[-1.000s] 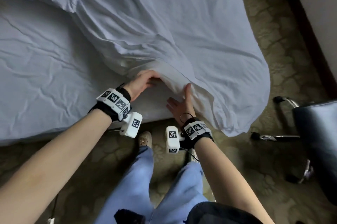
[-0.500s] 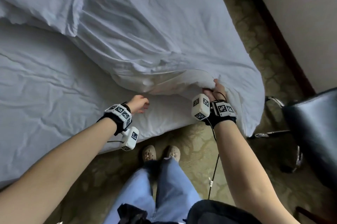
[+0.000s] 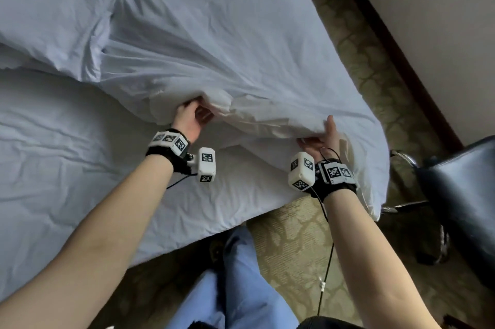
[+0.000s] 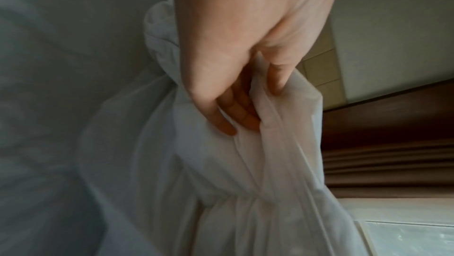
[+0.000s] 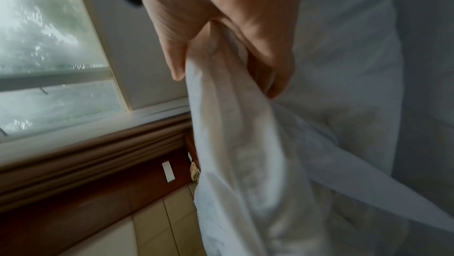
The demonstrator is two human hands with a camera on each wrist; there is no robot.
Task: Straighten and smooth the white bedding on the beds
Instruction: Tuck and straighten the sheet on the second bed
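Observation:
A white duvet lies bunched across the far and right part of the bed, over a wrinkled white bottom sheet. My left hand grips a gathered fold of the duvet's near edge; in the left wrist view the left hand has its fingers curled round the cloth. My right hand holds the same edge further right, thumb on top. In the right wrist view the right hand pinches the duvet between thumb and fingers. The edge is lifted off the sheet.
Patterned carpet runs along the bed's near and right sides. A dark chair with a metal frame stands at the right, close to the hanging duvet corner. A wall with a dark skirting lies beyond. My legs stand at the bed edge.
My left hand has reached forward and taken hold of the duvet edge. My right hand has kept its hold, and the edge has risen between both hands.

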